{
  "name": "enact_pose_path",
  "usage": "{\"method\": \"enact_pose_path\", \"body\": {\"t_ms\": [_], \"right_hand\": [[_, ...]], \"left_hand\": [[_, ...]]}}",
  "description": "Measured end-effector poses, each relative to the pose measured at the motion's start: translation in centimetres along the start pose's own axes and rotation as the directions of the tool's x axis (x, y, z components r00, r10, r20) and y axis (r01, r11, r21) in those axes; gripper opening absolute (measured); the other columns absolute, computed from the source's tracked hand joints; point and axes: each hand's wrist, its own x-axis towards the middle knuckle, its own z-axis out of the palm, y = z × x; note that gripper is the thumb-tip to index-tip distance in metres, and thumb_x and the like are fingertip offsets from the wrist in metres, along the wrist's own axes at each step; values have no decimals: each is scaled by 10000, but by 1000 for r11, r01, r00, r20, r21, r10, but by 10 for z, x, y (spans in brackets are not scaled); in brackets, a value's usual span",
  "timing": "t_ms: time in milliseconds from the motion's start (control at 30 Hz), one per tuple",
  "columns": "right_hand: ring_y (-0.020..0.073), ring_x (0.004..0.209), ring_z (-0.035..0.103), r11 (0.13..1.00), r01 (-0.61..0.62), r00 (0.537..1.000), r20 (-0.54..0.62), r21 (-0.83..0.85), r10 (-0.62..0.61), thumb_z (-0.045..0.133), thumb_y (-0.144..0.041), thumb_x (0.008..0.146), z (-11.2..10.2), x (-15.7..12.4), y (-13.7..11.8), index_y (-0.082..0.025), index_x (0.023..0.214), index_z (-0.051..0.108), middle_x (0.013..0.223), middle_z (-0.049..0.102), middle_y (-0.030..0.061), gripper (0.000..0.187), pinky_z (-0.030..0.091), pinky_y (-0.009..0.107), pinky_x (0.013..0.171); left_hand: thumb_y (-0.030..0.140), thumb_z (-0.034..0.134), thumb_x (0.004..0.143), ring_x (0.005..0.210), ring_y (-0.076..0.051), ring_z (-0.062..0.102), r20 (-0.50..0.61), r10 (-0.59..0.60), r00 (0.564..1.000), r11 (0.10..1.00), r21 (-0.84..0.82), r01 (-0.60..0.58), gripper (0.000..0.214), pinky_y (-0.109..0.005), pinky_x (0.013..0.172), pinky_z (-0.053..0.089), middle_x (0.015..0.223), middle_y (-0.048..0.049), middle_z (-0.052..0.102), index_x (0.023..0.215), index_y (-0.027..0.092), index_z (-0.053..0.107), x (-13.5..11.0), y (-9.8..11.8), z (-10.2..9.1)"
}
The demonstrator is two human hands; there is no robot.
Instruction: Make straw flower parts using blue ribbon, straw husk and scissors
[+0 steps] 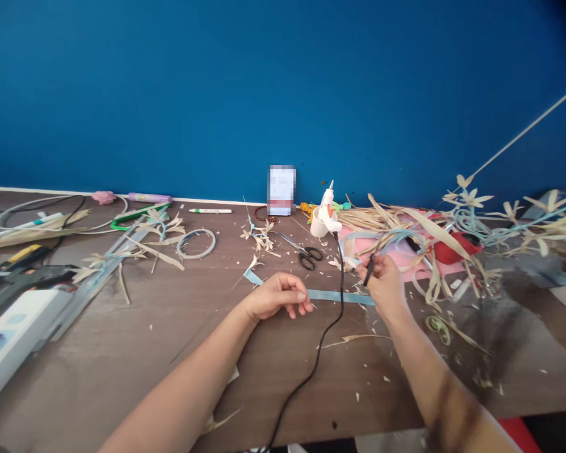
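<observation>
My left hand (pixel 285 296) hovers over the table with its fingers loosely curled and apart, and nothing shows in them. Behind it a light-blue ribbon (pixel 334 296) runs across the tabletop towards my right wrist. My right hand (pixel 382 277) is closed around a slim black object (pixel 370 269); its kind I cannot make out. A pale bluish strip end shows at those fingertips. Black-handled scissors (pixel 310 257) lie between and beyond the hands. Just past my right hand, a white glue gun (pixel 329 211) stands nose-up in a white cup (pixel 317 225).
The glue gun's black cord (pixel 311 371) crosses the table towards me. Dried leaf strips (pixel 391 217) and pink sheeting (pixel 405 258) crowd the right. A phone (pixel 282 190) leans on the blue wall. A tape ring (pixel 196 244) and a power strip (pixel 19 333) lie left.
</observation>
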Motion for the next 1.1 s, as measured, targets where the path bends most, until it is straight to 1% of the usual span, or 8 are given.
{"method": "enact_pose_path", "body": {"t_ms": [233,400,567,733,867,933,1000,1100], "right_hand": [[156,467,518,985,28,998,66,-173,-16,618,-174,509,18,31,25,-225,638,425,511,544,-37,237,386,264,474],[172,490,532,977,31,998,56,-213,-19,629,-195,517,16,33,29,-226,640,436,525,557,-24,231,393,278,488],[168,521,552,988,5,1000,26,-154,-1,651,-250,530,7,31,23,-217,667,430,559,573,-14,262,408,273,491],[136,478,519,999,13,999,-30,-31,-14,678,-315,553,-2,-1,-4,-218,712,416,554,556,-40,321,383,249,459],[150,606,577,997,19,999,50,75,-23,653,-326,626,7,-59,-38,-212,741,460,653,614,-2,252,422,259,542],[140,579,572,977,-87,968,249,193,37,620,-323,680,20,-90,-51,-208,768,470,680,632,12,209,403,243,492],[98,470,529,928,-283,873,467,241,145,637,-313,673,38,-118,-57,-209,790,444,756,653,21,248,362,215,416],[114,550,586,817,-513,730,635,262,255,622,-322,693,63,-148,-58,-206,827,417,925,643,60,271,399,222,458]], "left_hand": [[276,659,647,550,-106,585,1,6,1000,1000,-16,-6,203,-162,409,455,683,-80,663,681,88,590,1,-1,-5],[267,656,648,548,-105,586,6,31,1000,999,-40,-31,197,-159,408,459,679,-79,662,683,84,594,1,-1,-6],[284,655,638,552,-110,587,-3,35,999,998,-56,-36,209,-165,411,464,671,-79,660,673,87,595,0,0,-6],[311,658,615,513,-113,579,-115,130,985,982,-121,-144,229,-182,398,456,624,-55,644,644,102,570,1,6,-7],[327,640,607,434,-84,523,-277,298,913,918,-181,-354,229,-176,377,415,545,-5,594,617,128,526,7,20,-4],[303,592,647,431,-79,507,-292,374,880,879,-189,-437,181,-179,387,409,536,7,570,633,136,523,11,30,-3],[272,522,697,447,-75,505,-314,424,850,846,-198,-495,137,-176,399,407,541,15,548,646,145,519,14,40,-1],[253,412,762,467,-65,493,-376,455,807,799,-228,-556,185,-169,419,403,551,17,522,645,151,512,18,55,0]]}}
